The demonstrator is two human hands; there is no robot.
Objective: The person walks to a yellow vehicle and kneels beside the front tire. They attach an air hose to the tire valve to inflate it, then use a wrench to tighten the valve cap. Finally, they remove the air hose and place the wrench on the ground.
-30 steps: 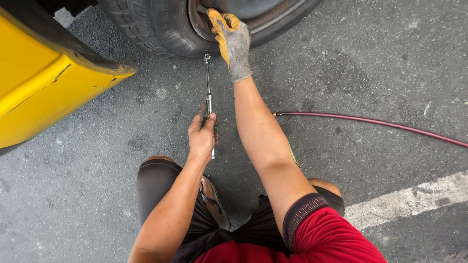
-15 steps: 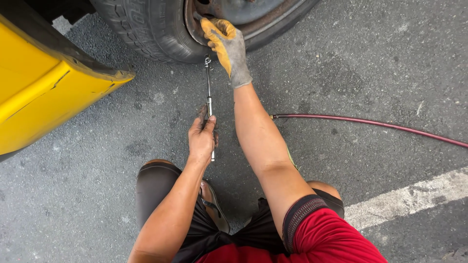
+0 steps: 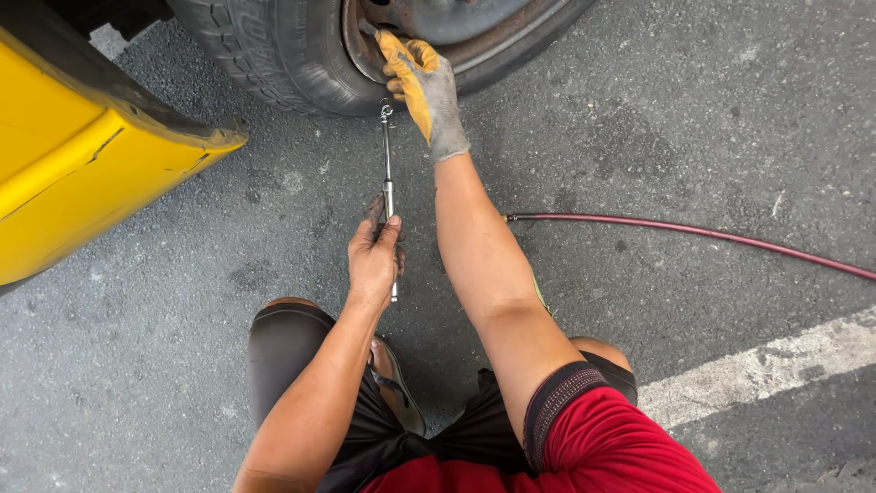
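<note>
Inflating step under way: your left hand grips air chuck wand, fingers wrapped round handle, tip at tyre rim. Gloved right hand, fingers curled, steadies valve area. Next move calls for firm, straight seating.

Air chuck tool: bright metal, smooth, glossy stem. Right hand: knitted cloth glove, grey, with a worn yellow rubbery coating, matt and soiled. Left hand: bare. Tyre: black rubber, matt, grooved tread. Wheel rim: metal, dull, rust-stained. Hose: dark red rubber, smooth. Bodywork: yellow paint, glossy, scuffed. Ground: rough, grainy asphalt with a worn painted white line.
</note>
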